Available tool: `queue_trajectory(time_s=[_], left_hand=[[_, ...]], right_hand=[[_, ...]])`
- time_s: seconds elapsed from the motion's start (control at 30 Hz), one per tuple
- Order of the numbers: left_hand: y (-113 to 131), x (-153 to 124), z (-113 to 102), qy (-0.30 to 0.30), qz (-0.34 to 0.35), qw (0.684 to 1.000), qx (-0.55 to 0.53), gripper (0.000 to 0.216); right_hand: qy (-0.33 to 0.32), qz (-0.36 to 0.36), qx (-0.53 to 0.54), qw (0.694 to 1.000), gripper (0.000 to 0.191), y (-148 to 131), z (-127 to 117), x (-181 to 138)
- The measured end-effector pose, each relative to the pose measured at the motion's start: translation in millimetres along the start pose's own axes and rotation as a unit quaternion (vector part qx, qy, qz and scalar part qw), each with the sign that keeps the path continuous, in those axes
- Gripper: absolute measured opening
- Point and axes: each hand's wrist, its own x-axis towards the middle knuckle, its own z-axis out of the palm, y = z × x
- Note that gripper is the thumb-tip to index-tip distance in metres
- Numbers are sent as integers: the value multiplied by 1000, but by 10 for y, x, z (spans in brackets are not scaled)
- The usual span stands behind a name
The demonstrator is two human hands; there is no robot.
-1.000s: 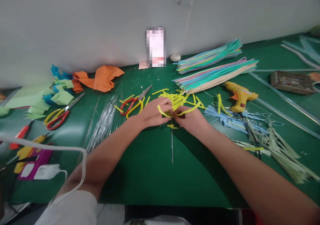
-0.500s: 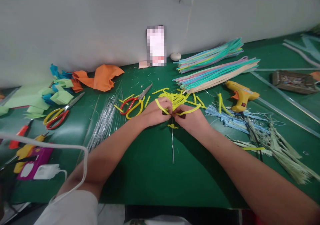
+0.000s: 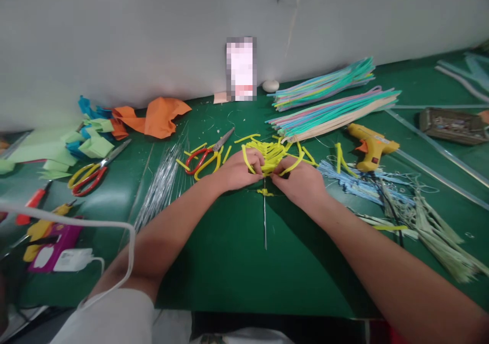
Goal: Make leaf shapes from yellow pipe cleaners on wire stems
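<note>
My left hand (image 3: 237, 172) and my right hand (image 3: 300, 181) meet at the middle of the green table (image 3: 229, 262), fingers pinched together on a bent yellow pipe cleaner (image 3: 248, 161). Its two ends curl up and outward over my knuckles. A thin wire stem (image 3: 265, 221) runs from under my fingertips toward me, with a small yellow twist (image 3: 264, 192) on it just below my hands. Behind my fingers lies a heap of cut yellow pipe cleaner pieces (image 3: 271, 150).
Red-and-yellow scissors (image 3: 206, 155) lie left of my hands, a second pair (image 3: 95, 169) farther left. A bundle of silver wires (image 3: 160, 181), orange paper (image 3: 156, 117), green paper scraps (image 3: 87, 145), pastel pipe cleaner bundles (image 3: 332, 109), a yellow glue gun (image 3: 369, 145) and pale straw-like strands (image 3: 424, 221) surround them.
Both hands have shifted slightly away from me toward the yellow heap, still pinching the pipe cleaner; its ends have bent more upward.
</note>
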Motion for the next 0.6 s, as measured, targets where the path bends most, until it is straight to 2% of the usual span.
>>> queue_trajectory(time_s=[0.23, 0.4, 0.6], left_hand=[[5, -2, -11, -14, -24, 1000, 4, 15], [-9, 11, -55, -39, 1, 999, 12, 9], [-46, 14, -69, -34, 21, 999, -11, 9]], right_hand=[[-15, 4, -7, 1000, 8, 8, -10, 31], [-26, 6, -16, 1000, 11, 11, -22, 22], [9, 2, 8, 1000, 13, 24, 2, 17]])
